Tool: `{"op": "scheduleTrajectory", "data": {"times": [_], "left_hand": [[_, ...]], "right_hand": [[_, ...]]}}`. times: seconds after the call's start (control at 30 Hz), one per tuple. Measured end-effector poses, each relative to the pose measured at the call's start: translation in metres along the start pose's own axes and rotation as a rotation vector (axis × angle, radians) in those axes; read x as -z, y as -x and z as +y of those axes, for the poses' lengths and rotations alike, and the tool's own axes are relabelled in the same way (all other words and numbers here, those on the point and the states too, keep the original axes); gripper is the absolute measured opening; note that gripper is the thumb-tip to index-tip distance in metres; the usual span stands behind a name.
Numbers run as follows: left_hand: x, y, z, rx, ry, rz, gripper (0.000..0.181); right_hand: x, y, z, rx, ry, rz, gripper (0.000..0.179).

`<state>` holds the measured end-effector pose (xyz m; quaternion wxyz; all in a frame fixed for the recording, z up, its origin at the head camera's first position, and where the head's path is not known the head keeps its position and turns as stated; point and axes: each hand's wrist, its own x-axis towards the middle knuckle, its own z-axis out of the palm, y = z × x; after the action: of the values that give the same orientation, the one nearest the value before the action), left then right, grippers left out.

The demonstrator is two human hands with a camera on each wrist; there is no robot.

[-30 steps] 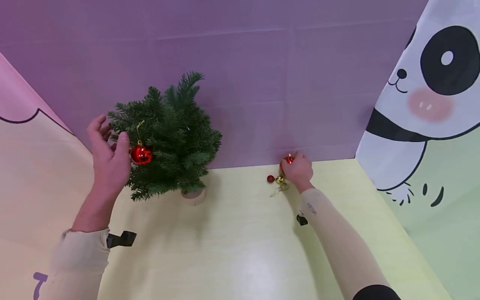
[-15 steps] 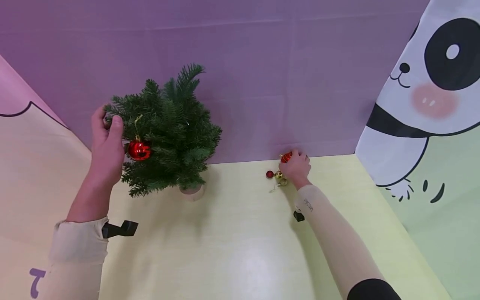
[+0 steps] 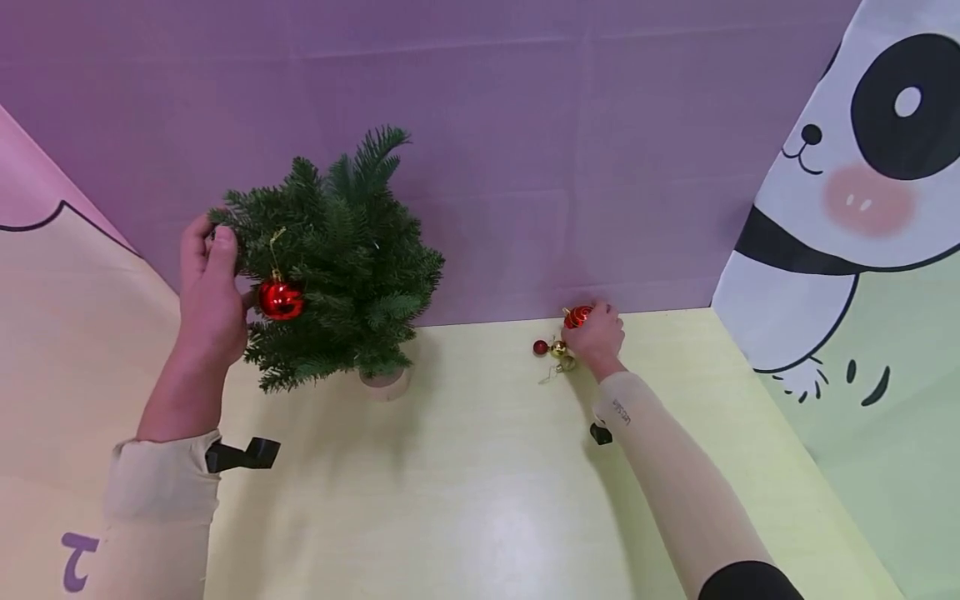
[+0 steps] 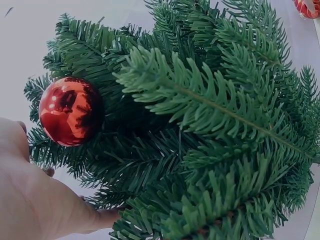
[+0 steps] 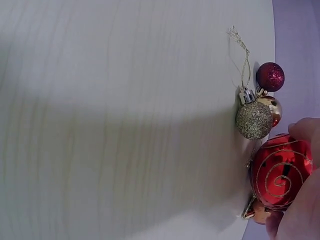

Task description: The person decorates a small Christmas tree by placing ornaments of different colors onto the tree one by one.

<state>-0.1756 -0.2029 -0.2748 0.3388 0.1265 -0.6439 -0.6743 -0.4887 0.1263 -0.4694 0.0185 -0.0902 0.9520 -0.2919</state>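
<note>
My left hand (image 3: 213,308) is at the left side of a small green artificial Christmas tree (image 3: 352,267), its thumb and fingers pinching the tip of a branch. A shiny red bauble (image 3: 281,298) hangs by a gold cord just right of that hand; the left wrist view shows the bauble (image 4: 70,111) among the needles. Near the back edge of the table, my right hand (image 3: 595,335) grips a larger red bauble with gold swirls (image 5: 281,172). Beside it lie a gold glitter bauble (image 5: 254,120), a shiny gold bauble (image 5: 271,107) and a dark red glitter bauble (image 5: 270,77).
The tree's pale round base (image 3: 386,385) stands on the light wooden table (image 3: 450,467). Behind rises a purple backdrop (image 3: 487,167), with a panda-print panel (image 3: 847,200) on the right. Another orange-gold bauble (image 5: 260,212) shows under the gripped one.
My left hand has come up and in to the branch, its thumb and fingers closing around the tip. The right hand stays at the baubles, and more of the swirled one shows.
</note>
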Motion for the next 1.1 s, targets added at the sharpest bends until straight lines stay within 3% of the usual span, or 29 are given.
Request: {"op": "scheduleTrajectory", "data": {"times": [0.4,0.77,1.1], "left_hand": [[-0.001,-0.001,0.002,0.001,0.063,0.007,0.045],[0.004,-0.001,0.0,0.031,0.047,0.019,0.048],[0.004,-0.002,0.001,0.034,0.066,0.014,0.053]], "right_hand": [[0.009,0.004,0.005,-0.007,-0.053,-0.005,0.073],[0.014,0.007,0.004,-0.023,-0.14,0.01,0.073],[0.023,0.01,0.011,0.092,-0.137,0.028,0.078]]}}
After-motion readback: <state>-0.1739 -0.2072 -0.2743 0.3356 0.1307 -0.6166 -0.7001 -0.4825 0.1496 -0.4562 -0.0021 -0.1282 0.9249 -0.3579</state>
